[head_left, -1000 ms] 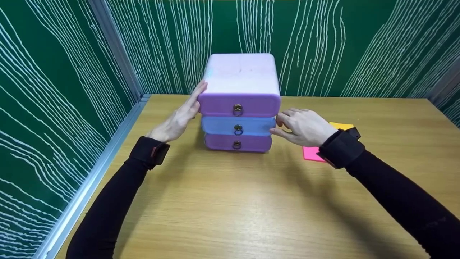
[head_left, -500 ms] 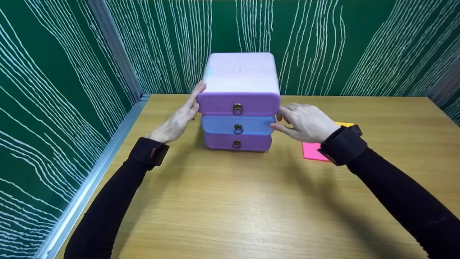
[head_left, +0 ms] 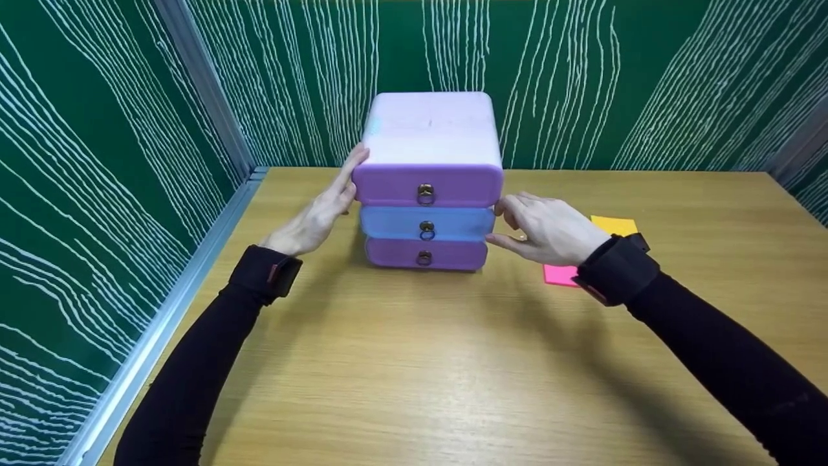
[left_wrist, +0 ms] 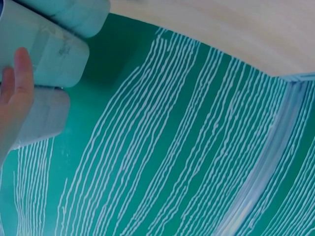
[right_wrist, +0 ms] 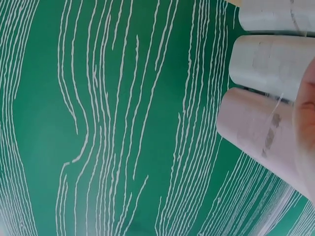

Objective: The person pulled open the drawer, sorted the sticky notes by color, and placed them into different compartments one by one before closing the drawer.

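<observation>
A stacked unit of three small drawers stands on the table, purple at top and bottom, blue in the middle. Each front has a bronze ring pull, and the top is pale pink. My left hand rests against the unit's upper left side, fingers extended; in the left wrist view its fingertips lie along the pale side of the middle box. On the other side, my right hand has its fingers bent at the unit's right side and its thumb apart, close to the blue drawer's right edge. Those right fingertips are partly hidden.
A pink paper square and an orange one lie partly behind the right wrist. Green walls with white wavy lines rise behind and at left. A metal strip edges the wooden table on the left.
My right hand shifts slightly up, then back down beside the unit, uncovering more of the orange paper. The left hand keeps its place, and the drawers remain closed.
</observation>
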{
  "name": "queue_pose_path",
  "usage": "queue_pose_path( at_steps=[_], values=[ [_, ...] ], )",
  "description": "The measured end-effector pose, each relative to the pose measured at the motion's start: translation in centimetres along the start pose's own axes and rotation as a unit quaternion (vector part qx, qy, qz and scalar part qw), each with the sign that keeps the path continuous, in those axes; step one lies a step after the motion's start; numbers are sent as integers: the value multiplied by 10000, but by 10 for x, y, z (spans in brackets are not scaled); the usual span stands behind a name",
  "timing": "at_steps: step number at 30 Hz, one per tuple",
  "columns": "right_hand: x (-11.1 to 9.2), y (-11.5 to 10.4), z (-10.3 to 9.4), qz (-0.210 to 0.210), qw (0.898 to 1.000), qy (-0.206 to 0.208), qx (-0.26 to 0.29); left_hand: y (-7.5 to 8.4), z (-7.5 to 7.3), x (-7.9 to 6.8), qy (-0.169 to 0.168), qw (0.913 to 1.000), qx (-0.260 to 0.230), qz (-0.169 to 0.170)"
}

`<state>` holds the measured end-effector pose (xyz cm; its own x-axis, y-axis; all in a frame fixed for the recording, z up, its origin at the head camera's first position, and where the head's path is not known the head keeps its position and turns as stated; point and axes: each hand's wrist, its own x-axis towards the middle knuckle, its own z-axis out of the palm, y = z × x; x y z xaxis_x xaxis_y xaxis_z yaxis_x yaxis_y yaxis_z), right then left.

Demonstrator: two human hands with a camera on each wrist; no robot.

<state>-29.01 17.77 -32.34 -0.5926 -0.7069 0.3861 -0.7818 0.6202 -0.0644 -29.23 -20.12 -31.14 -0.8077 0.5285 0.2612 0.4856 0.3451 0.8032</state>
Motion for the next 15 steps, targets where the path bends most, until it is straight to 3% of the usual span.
queue_pose_path(
  at_steps=[15],
  values=[
    [-1,-1,9,98,9980,-120,608,1,-4,0,-71,9999,63,115]
  ],
)
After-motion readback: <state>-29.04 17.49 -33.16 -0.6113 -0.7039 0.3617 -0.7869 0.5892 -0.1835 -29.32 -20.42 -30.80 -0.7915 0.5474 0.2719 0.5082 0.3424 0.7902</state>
